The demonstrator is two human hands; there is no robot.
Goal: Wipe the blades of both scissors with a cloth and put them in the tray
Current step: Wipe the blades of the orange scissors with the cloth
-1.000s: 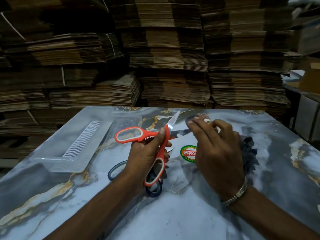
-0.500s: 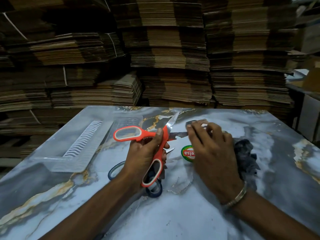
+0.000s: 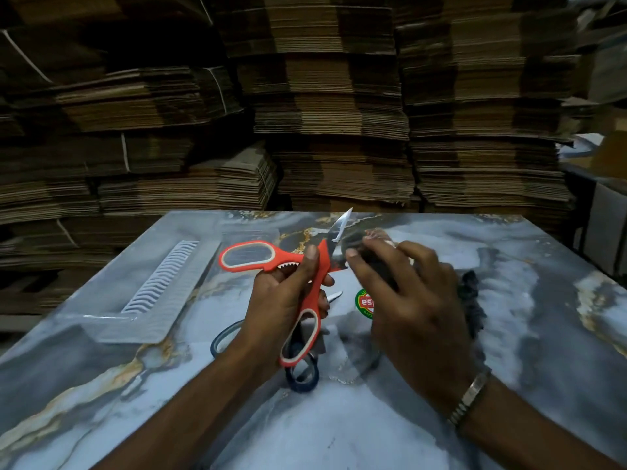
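Note:
My left hand (image 3: pixel 281 300) grips the orange scissors (image 3: pixel 308 300) near the pivot, blades spread wide, above the marble table (image 3: pixel 373 418). One blade points up and away, its tip (image 3: pixel 342 220) bare. My right hand (image 3: pixel 407 300) presses a dark cloth (image 3: pixel 470 296) around the other blade, which is mostly hidden. The blue scissors (image 3: pixel 302 374) lie on the table under my left hand, only their handle loops and a blade tip showing. A clear plastic tray (image 3: pixel 149 320) sits at the left, with nothing in it.
A round green and red sticker (image 3: pixel 363 301) lies on the table between my hands. Tall stacks of flattened cardboard (image 3: pixel 322 113) stand right behind the table's far edge. A dark bench with boxes (image 3: pixel 597 184) is at the far right.
My right hand with the cloth has slid left along the blade, toward the pivot. The orange scissors stay in my left hand, tilted slightly more upright.

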